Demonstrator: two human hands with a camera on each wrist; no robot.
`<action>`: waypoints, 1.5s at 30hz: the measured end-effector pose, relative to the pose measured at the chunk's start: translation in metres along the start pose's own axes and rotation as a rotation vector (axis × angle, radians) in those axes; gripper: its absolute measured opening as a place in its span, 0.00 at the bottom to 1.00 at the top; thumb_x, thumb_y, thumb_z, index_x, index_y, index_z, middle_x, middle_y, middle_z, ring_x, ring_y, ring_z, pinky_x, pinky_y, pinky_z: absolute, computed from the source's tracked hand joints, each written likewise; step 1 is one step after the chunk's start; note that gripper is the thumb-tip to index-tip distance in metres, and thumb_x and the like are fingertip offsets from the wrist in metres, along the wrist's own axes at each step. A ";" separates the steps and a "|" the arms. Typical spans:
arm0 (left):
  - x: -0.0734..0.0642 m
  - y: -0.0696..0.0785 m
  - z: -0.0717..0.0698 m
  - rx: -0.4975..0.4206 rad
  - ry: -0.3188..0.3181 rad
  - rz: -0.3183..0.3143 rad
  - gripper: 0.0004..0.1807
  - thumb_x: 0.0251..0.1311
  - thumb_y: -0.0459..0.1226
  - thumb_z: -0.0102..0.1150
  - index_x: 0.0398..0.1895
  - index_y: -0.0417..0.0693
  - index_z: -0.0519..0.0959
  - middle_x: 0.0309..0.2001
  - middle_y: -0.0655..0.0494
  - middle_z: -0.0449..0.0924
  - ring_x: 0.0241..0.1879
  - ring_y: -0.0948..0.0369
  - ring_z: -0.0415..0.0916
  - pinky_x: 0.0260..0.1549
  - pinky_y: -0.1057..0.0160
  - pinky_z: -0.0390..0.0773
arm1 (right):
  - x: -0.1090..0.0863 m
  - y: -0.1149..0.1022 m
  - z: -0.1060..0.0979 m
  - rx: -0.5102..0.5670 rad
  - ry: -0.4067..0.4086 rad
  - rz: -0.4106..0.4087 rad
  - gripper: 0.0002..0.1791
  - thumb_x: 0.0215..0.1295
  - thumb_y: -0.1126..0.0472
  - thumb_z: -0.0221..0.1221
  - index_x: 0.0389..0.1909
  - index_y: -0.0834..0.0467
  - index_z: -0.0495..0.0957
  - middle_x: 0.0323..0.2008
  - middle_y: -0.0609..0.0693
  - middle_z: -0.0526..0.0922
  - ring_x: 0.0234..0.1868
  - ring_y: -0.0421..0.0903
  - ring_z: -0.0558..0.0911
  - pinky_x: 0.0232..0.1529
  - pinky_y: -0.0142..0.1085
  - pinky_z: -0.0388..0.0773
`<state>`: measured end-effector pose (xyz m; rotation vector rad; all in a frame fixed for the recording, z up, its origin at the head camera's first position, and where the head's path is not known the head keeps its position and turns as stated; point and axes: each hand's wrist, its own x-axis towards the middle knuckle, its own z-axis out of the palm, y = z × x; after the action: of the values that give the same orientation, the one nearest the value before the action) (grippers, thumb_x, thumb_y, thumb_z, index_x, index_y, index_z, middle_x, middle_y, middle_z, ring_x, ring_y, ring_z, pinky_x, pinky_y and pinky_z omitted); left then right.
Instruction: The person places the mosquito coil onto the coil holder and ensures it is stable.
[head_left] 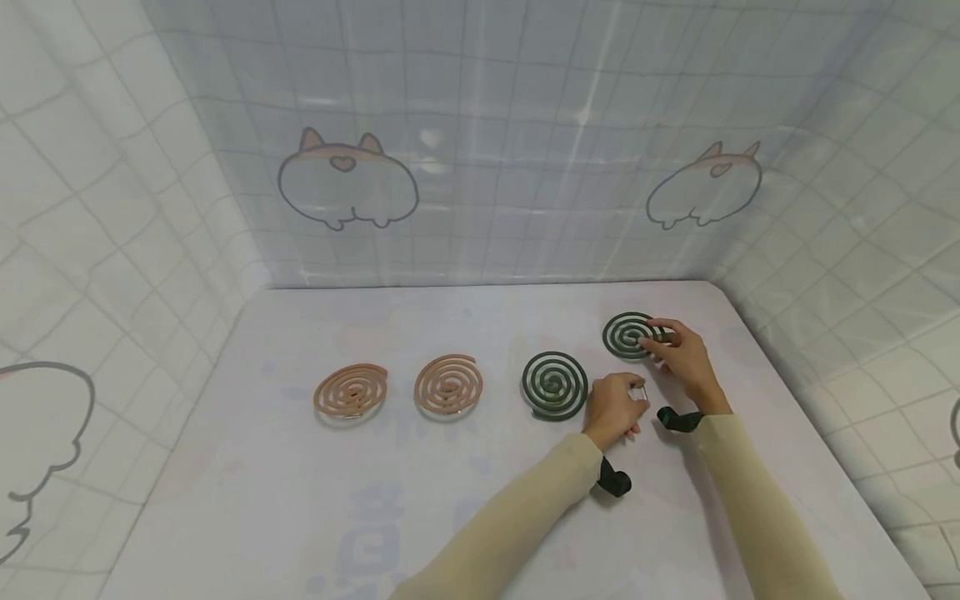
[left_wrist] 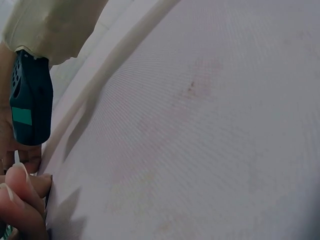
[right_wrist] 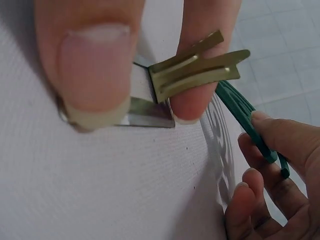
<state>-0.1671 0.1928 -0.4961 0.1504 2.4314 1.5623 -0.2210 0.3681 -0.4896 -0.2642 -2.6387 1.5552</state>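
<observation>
My left hand pinches a small bent metal coil stand just above the table. In the right wrist view, that hand's fingers are close up, and the stand's forked tongue sticks up between them. Beyond it, my right hand grips the edge of a dark green mosquito coil between thumb and fingers; the coil is tilted in the right wrist view. A second green mosquito coil lies left of my left hand. The left wrist view shows only some left fingertips at its lower left.
Two brown mosquito coils sit farther left, with metal glints under their front edges. A white cloth covers the table. Tile-patterned curtains rise behind and at both sides. Dark cameras are strapped to both wrists.
</observation>
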 end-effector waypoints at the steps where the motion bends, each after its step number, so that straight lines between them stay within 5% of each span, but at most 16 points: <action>1: 0.000 0.000 0.000 -0.002 0.000 0.003 0.18 0.57 0.32 0.75 0.51 0.56 0.88 0.05 0.62 0.71 0.02 0.66 0.68 0.03 0.69 0.69 | 0.001 0.000 0.000 0.002 0.003 0.001 0.30 0.69 0.50 0.68 0.68 0.55 0.73 0.39 0.51 0.83 0.31 0.42 0.78 0.24 0.33 0.75; 19: 0.000 -0.003 -0.001 -0.061 -0.009 -0.020 0.14 0.56 0.29 0.74 0.43 0.51 0.83 0.05 0.59 0.71 0.01 0.65 0.67 0.03 0.68 0.67 | -0.012 -0.008 -0.004 0.320 0.044 0.109 0.31 0.65 0.57 0.72 0.66 0.61 0.74 0.28 0.40 0.81 0.25 0.39 0.72 0.27 0.30 0.74; 32: 0.000 -0.001 0.001 -0.060 0.013 0.001 0.15 0.56 0.31 0.75 0.45 0.50 0.84 0.04 0.59 0.70 0.01 0.65 0.66 0.01 0.68 0.65 | -0.035 -0.018 -0.013 0.470 0.024 0.155 0.27 0.66 0.59 0.71 0.65 0.56 0.77 0.35 0.41 0.84 0.31 0.41 0.73 0.29 0.31 0.77; 45: 0.003 -0.004 0.000 -0.143 -0.015 0.018 0.14 0.55 0.28 0.75 0.44 0.43 0.85 0.05 0.58 0.72 0.02 0.65 0.68 0.04 0.67 0.71 | -0.055 -0.022 -0.013 0.507 0.007 0.146 0.26 0.67 0.59 0.70 0.64 0.60 0.78 0.38 0.42 0.82 0.32 0.40 0.72 0.28 0.30 0.75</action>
<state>-0.1702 0.1917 -0.4999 0.1572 2.3024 1.7296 -0.1672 0.3585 -0.4622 -0.4290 -2.1559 2.1870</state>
